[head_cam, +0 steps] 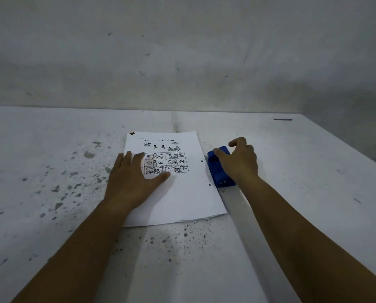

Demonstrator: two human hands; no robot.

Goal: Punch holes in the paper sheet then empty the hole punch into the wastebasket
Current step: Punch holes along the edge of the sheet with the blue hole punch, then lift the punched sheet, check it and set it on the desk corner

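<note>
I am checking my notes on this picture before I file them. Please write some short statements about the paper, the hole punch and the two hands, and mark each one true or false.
1. The left hand lies flat on the paper sheet. True.
2. The hole punch is red. False: it is blue.
3. Two punched holes show near the right edge of the sheet. True.
4. The hole punch stands at the left edge of the sheet. False: it stands at the right edge, under the right hand.
5. A wastebasket stands on the table beside the sheet. False: no wastebasket is in view.
</note>
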